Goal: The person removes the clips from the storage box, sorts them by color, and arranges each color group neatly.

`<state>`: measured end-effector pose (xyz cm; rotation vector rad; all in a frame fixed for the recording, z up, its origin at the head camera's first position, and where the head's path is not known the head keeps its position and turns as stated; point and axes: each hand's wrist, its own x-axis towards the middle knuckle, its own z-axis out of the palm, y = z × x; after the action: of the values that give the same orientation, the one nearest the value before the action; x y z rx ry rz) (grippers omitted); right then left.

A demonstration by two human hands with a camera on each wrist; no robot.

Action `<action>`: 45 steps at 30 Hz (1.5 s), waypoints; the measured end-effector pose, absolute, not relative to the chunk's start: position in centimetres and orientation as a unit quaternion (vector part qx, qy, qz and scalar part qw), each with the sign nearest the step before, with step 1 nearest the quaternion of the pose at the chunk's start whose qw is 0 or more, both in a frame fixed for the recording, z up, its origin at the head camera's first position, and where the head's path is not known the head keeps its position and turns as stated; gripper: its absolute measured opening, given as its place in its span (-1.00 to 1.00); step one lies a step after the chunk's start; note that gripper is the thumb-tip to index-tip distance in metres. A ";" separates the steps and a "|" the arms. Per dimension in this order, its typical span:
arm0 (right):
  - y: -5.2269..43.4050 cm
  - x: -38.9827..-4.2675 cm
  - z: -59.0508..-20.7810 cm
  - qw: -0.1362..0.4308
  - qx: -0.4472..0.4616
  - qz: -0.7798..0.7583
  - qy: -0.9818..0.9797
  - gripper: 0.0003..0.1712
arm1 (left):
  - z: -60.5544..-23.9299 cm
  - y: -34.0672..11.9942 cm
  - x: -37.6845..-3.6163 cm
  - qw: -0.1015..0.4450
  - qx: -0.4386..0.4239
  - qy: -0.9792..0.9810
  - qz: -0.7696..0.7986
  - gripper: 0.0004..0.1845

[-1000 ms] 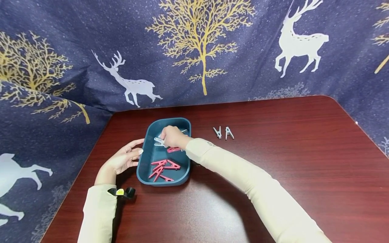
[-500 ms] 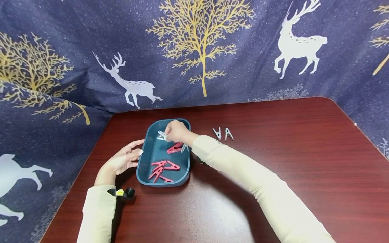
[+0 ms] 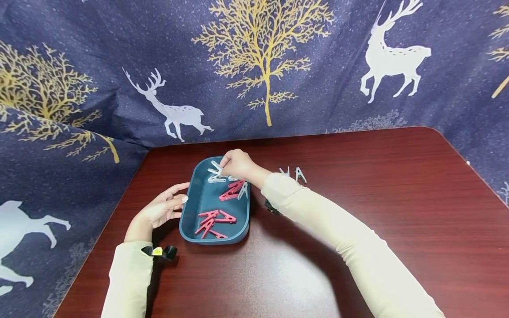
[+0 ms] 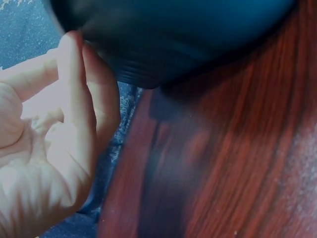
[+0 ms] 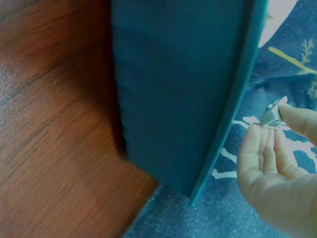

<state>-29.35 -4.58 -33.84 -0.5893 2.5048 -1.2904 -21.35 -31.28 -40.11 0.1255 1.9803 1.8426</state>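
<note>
Two hands work at a smooth teal plastic tray (image 3: 190, 207) with rounded corners, set on the glossy dark red wood-grain surface (image 3: 358, 198): nearest, the left hand (image 3: 161, 209) lies relaxed and open, its straight fingertips (image 4: 74, 47) touching the tray's left wall. Farther back, the right hand (image 3: 237, 164) has its grip closed in a pinch on a pale grey plastic clothespin (image 3: 215, 168) held above the tray's far end, over another grey pin (image 3: 216, 179) and several red ones (image 3: 214, 221) lying inside. Beyond and to the right, two more grey clothespins (image 3: 300, 174) lie on the surface before a navy cloth (image 3: 119, 53) printed with gold trees and white deer.
</note>
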 end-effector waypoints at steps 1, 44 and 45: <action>-4.4 -29.4 -33.7 0.131 -0.201 -0.450 0.860 -0.79 | -40.1 -31.2 -21.3 0.215 0.047 0.714 0.664 -0.51; 2.3 -29.1 -32.4 0.128 -0.136 -0.612 0.769 -0.74 | -40.0 -31.3 -21.2 0.214 0.059 0.721 0.657 -0.52; 2.7 -29.1 -32.4 0.126 -0.131 -0.615 0.767 -0.73 | -40.1 -31.3 -21.2 0.214 0.059 0.721 0.656 -0.52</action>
<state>-29.12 2.68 -32.40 -0.3801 2.2348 -1.7921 -21.21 -31.33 -40.06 0.1636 2.0015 1.8195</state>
